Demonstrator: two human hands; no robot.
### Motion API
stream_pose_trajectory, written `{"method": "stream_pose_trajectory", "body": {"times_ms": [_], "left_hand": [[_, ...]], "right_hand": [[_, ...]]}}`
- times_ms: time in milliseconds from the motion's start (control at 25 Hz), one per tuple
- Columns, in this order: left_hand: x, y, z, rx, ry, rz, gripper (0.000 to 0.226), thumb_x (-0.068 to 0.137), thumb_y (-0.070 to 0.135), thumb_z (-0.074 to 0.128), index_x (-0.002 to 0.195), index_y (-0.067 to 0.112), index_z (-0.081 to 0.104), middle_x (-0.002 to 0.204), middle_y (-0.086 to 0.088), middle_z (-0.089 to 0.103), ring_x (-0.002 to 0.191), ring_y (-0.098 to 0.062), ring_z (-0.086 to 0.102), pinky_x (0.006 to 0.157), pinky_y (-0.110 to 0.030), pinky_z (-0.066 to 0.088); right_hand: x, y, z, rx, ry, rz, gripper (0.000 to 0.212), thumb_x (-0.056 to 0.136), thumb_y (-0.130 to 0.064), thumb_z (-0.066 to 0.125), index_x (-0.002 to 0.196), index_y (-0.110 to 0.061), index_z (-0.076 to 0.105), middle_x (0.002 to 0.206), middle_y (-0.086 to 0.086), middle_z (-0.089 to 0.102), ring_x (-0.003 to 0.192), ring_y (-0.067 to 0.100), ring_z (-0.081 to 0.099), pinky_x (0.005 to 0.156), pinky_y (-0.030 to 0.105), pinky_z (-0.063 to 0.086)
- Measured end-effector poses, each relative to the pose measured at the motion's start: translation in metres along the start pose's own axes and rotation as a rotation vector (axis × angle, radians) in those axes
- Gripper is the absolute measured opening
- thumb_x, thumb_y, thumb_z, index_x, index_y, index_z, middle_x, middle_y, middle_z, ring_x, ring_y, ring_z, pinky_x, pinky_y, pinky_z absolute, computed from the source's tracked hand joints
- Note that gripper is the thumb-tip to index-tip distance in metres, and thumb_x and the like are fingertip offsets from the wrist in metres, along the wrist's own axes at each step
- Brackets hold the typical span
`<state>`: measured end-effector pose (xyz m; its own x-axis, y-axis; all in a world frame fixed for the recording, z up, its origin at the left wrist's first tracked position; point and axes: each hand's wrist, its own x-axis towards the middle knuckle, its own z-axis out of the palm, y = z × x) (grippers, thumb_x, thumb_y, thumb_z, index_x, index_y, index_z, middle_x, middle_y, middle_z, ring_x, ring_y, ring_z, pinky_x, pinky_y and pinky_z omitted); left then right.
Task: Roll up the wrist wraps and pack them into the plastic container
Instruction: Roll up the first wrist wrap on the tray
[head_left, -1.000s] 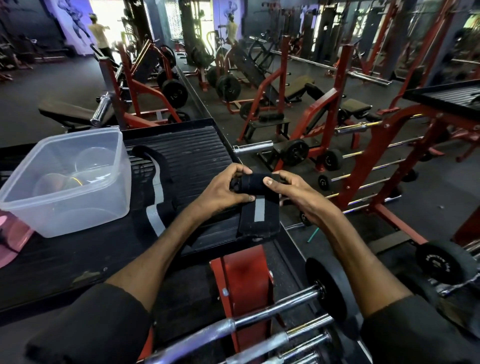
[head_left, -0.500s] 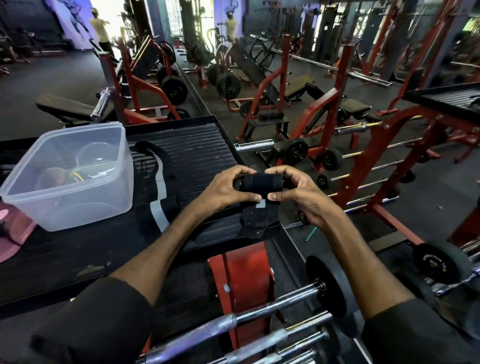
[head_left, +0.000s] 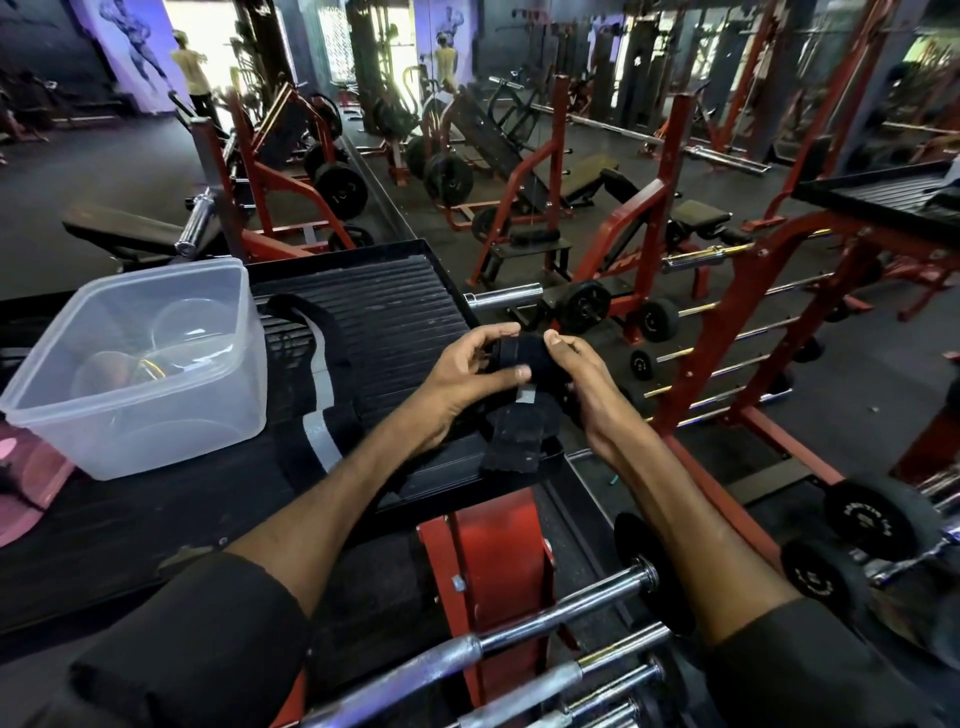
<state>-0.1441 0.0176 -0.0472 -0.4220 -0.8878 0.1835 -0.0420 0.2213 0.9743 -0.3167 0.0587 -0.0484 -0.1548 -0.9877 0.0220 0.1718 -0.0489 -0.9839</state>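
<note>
**Gym rack top: both hands on a half-rolled wrap**

Black ribbed tray (head_left: 384, 301) on a red rack, gym floor and benches behind.

- Left thumb (head_left: 511, 373) lies flat across the front of the roll. The other left fingers (head_left: 498, 330) curl over its top.
- Right thumb presses on the roll's top right end. The other right fingers are tucked under or behind it, mostly hidden.
- Left hand (head_left: 467, 374) and right hand (head_left: 576, 379) both grasp the wrist wrap (head_left: 519, 356) from opposite ends, wrists close, forearms converging from dark sleeves.
- Roll sits above the tray's near right corner. Its long axis runs left-right between the hands, roughly level.
- Wrap is black fabric, rolled tight at the top. The loose tail (head_left: 519, 431) hangs down over the tray edge, with a small grey tab just below the roll.
- Second wrist wrap (head_left: 317, 384) lies unrolled on the tray, long axis near-to-far, black with a pale stripe, just beside the plastic container (head_left: 156, 431).
- Container is translucent and lidless, left of the tray. Its clear contents are hard to make out.
- Barbells (head_left: 467, 649) are racked below.
</note>
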Motion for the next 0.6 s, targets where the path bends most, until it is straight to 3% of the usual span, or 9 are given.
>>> {"method": "stream_pose_trajectory", "body": {"times_ms": [120,240,320,400,520,600], "left_hand": [[0.001,0.013,0.005,-0.332,-0.039,-0.188,0.043,0.102,0.042,0.050,0.141,0.025,0.052,0.143,0.000,0.055,0.138,-0.018,0.048,0.121,-0.040,0.032],[0.000,0.013,0.010,-0.383,-0.069,-0.215,0.062,0.095,0.050,0.050,0.151,0.026,0.038,0.150,-0.002,0.050,0.139,-0.018,0.047,0.120,-0.040,0.033],[0.002,0.010,0.009,-0.380,-0.057,-0.227,0.057,0.098,0.048,0.048,0.150,0.025,0.039,0.149,-0.004,0.052,0.138,-0.019,0.049,0.118,-0.042,0.035],[0.002,0.007,0.004,-0.172,-0.051,-0.201,0.050,0.101,0.049,0.047,0.146,0.027,0.043,0.148,-0.001,0.051,0.138,-0.018,0.047,0.116,-0.042,0.038],[0.005,-0.008,-0.010,0.276,-0.102,-0.060,0.050,0.096,0.054,0.054,0.140,0.028,0.049,0.142,0.005,0.053,0.134,-0.012,0.048,0.114,-0.040,0.040],[0.005,-0.012,-0.015,0.338,-0.130,-0.018,0.050,0.093,0.049,0.062,0.135,0.022,0.053,0.135,0.002,0.058,0.127,-0.012,0.055,0.112,-0.041,0.044]], "right_hand": [[0.000,-0.003,0.010,0.018,0.014,-0.029,0.026,0.103,-0.030,0.056,0.117,-0.008,0.060,0.106,0.004,0.069,0.090,0.005,0.069,0.076,0.019,0.054],[0.000,-0.003,0.018,-0.100,-0.056,-0.066,0.025,0.106,-0.029,0.051,0.119,-0.008,0.054,0.110,-0.002,0.065,0.094,-0.006,0.066,0.079,0.012,0.049],[0.002,-0.006,0.015,-0.178,-0.092,-0.072,0.032,0.105,-0.032,0.052,0.122,-0.006,0.054,0.115,-0.001,0.064,0.101,-0.003,0.063,0.087,0.017,0.048],[0.004,-0.008,0.008,-0.215,-0.112,-0.099,0.033,0.104,-0.027,0.056,0.125,-0.002,0.055,0.111,-0.001,0.065,0.098,-0.002,0.065,0.085,0.018,0.050],[0.002,-0.007,-0.004,-0.147,-0.152,-0.098,0.030,0.099,-0.010,0.062,0.125,0.002,0.056,0.095,-0.004,0.072,0.082,0.003,0.070,0.071,0.018,0.055],[0.000,-0.007,-0.013,-0.101,-0.193,-0.100,0.033,0.094,-0.001,0.065,0.125,0.003,0.057,0.091,-0.006,0.074,0.080,0.008,0.071,0.069,0.022,0.057]]}}
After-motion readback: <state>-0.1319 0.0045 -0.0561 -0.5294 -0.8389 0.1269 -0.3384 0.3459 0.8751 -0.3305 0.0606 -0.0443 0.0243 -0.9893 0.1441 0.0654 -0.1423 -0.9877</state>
